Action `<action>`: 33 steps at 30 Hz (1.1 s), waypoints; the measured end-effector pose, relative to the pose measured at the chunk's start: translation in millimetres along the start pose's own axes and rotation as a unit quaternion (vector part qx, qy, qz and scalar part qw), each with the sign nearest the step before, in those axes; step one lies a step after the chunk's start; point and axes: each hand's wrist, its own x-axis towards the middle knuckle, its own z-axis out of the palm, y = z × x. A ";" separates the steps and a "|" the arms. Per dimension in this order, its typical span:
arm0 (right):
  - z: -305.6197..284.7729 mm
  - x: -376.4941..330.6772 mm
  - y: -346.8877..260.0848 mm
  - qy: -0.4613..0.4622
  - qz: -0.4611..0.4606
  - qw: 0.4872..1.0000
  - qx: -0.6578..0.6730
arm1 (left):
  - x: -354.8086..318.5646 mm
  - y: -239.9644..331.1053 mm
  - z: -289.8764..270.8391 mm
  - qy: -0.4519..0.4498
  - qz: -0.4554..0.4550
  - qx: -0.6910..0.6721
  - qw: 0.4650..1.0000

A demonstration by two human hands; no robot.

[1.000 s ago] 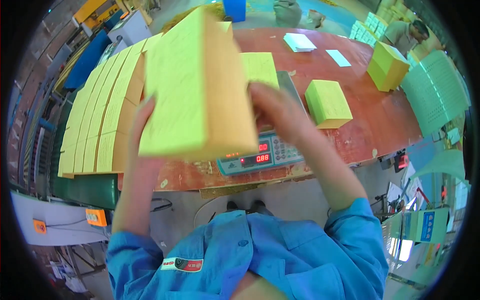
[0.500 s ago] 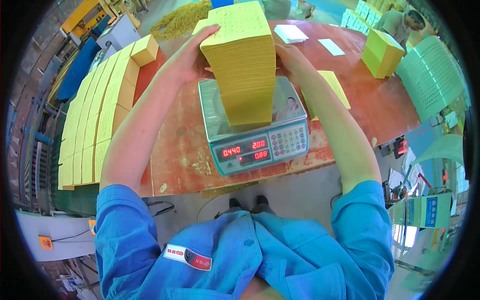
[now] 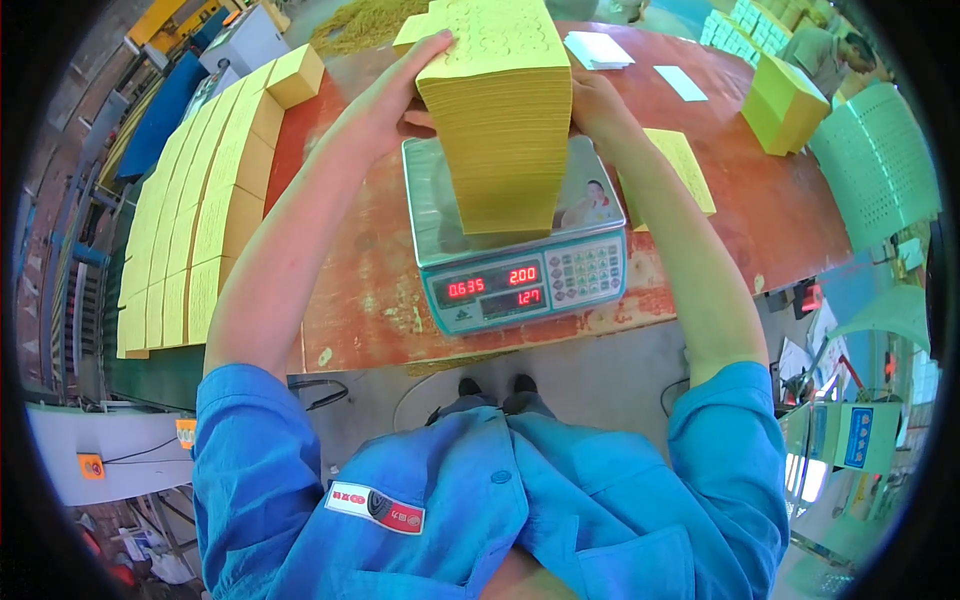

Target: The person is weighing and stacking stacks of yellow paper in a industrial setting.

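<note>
A factory packing floor for paper goods. A digital weighing scale (image 3: 515, 255) stands on a worn red-brown tabletop (image 3: 780, 220), just below the left hand (image 3: 395, 95) and right hand (image 3: 600, 105) of a person in a blue work jacket (image 3: 490, 490). To the left of the left hand runs a long row of yellow paper stacks (image 3: 190, 215); beyond the right hand lie further yellow bundles (image 3: 785, 90), green plastic crates (image 3: 875, 160) and another worker (image 3: 825, 45).

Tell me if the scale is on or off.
On: the scale shows lit red digits on its display, with the yellow stack standing on its pan.
</note>
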 end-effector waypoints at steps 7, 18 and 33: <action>3.5 -6.8 40.4 0.070 -0.085 0.993 0.042 | 3.5 -44.2 -2.4 0.027 -0.017 -0.056 0.998; -90.5 -172.2 145.3 0.218 -0.049 0.975 0.023 | -153.4 -279.5 -117.1 0.318 0.024 0.541 0.779; -131.2 -191.7 230.8 0.265 -0.121 0.912 -0.290 | -188.9 -319.4 -116.0 0.255 -0.058 0.691 0.674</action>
